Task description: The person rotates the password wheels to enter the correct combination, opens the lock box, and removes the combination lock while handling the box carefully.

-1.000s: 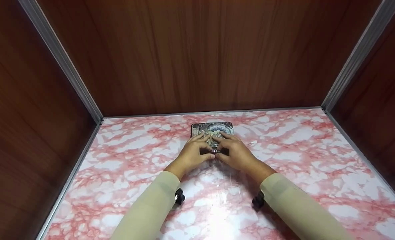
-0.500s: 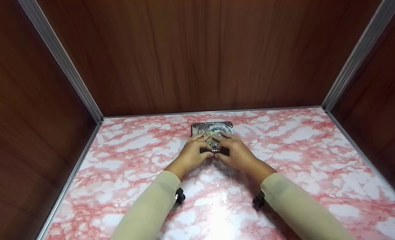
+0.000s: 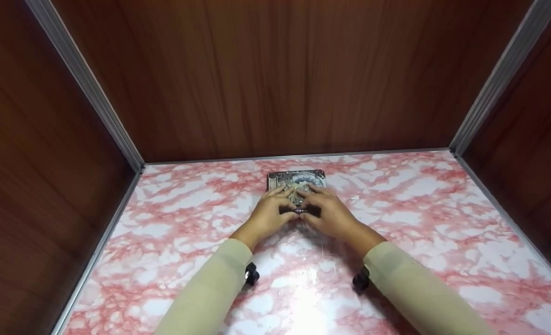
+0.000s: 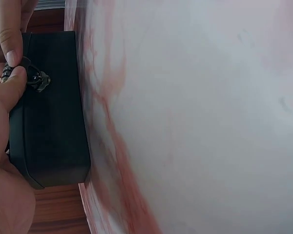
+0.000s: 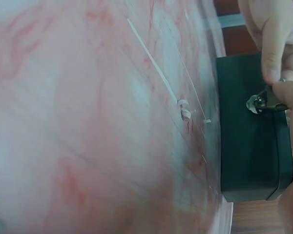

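Observation:
A small dark box [image 3: 298,177] with a patterned lid sits on the table, its plain dark front [image 4: 53,126] facing the person. A small combination padlock [image 4: 8,72] hangs by its shackle from a metal clasp [image 5: 255,104] on that front. The left hand [image 3: 267,216] pinches the padlock from the left between thumb and index finger. From the other side, the right hand [image 3: 332,215] pinches it too, thumb tip close to the left thumb. Other fingertips of both hands rest on the lid. The fingers partly cover the padlock, including most of its dials.
The box stands near the back of a red-and-white marbled table [image 3: 187,260]. Brown wood-grain panels [image 3: 294,83] with metal edging enclose the back and both sides. Each forearm wears a small black camera [image 3: 251,274] at the wrist.
The thumbs and fingertips shift slightly at the padlock. Box, arms and the fingers resting on the lid stay in place.

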A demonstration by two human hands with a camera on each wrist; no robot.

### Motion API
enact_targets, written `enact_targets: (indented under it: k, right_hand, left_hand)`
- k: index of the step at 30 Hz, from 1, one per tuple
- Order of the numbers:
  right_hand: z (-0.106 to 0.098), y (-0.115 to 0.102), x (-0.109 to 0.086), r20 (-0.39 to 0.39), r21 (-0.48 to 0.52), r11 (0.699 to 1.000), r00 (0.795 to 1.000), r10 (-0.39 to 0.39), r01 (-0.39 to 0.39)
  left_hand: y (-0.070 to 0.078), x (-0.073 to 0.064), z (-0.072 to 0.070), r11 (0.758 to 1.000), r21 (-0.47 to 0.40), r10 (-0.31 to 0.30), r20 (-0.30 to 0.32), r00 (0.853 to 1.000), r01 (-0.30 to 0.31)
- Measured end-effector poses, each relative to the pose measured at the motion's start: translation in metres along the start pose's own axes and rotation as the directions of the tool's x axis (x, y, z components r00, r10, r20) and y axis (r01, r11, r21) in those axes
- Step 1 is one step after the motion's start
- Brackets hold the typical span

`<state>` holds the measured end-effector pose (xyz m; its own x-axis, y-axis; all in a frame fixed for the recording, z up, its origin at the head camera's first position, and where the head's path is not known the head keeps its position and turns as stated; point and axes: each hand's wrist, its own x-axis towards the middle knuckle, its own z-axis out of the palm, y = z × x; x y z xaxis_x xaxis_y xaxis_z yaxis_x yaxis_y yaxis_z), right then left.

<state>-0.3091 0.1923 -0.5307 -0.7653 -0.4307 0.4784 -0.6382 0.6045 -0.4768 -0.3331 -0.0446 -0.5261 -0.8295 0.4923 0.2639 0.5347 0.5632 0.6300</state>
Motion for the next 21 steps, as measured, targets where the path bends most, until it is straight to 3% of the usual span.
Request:
enact_targets:
  k: [11,21]
  right_hand:
    - [-0.0027,-0.0063,-0.0009,0.033,-0.002,1.0,0.999,0.028,-0.028]
    - [-0.002,-0.0063,0.0011,0.042,-0.036,0.991,0.991,0.129,-0.128]
  left_hand:
    - [0.0023,-0.0023,0.0026,0.999,0.001,-0.045,-0.011,0.999,0.045]
    - [0.0043,0.0004,0.004,0.996,0.001,-0.094,-0.009,0.996,0.094]
